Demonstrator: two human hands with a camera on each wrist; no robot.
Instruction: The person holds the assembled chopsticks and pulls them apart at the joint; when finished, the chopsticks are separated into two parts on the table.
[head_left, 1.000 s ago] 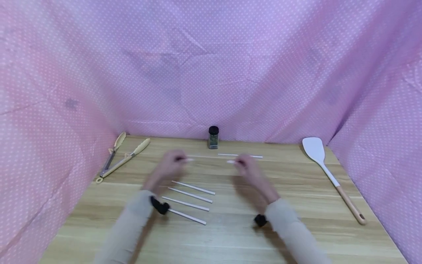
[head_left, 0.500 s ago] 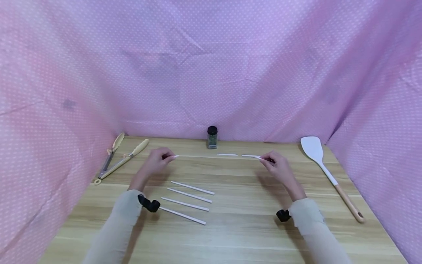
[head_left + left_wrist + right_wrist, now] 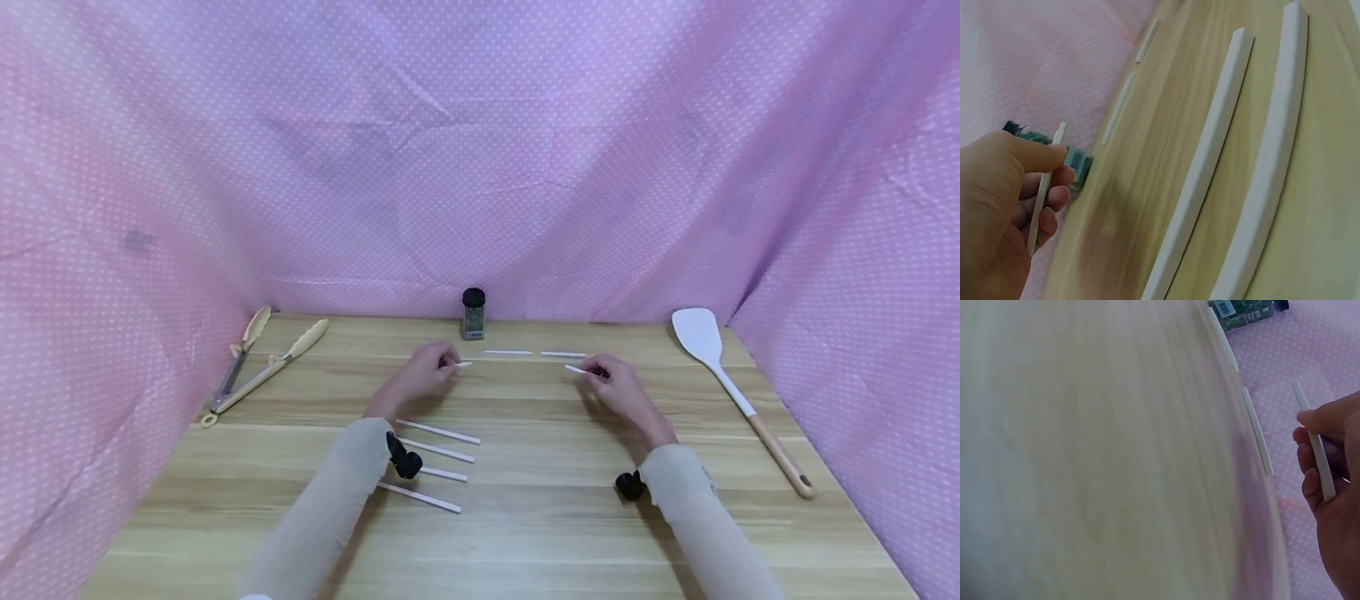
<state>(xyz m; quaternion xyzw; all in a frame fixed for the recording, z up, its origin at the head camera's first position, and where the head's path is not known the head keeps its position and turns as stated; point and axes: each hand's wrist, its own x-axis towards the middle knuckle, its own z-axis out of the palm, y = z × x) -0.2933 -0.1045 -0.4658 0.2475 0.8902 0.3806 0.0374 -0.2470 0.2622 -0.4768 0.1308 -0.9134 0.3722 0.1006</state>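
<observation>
My left hand pinches a short thin white stick between thumb and fingers; its tip sticks out to the right. My right hand grips another short white stick, pointing left toward the other hand in the head view. Both hands are raised over the table, some way apart. Beyond them, two short white sticks, a left one and a right one, lie end to end with a small gap. Several longer white sticks lie in a slanted row near my left forearm, which partly covers them.
A small black-lidded jar of green contents stands at the back of the wooden table. Open tongs lie at the left, a white spatula with a wooden handle at the right. Pink dotted cloth surrounds the table.
The hands were close together a second ago, then spread apart, each with a short stick. Since then my left hand has come back rightward, its forearm now over the long sticks. The right hand shifted slightly.
</observation>
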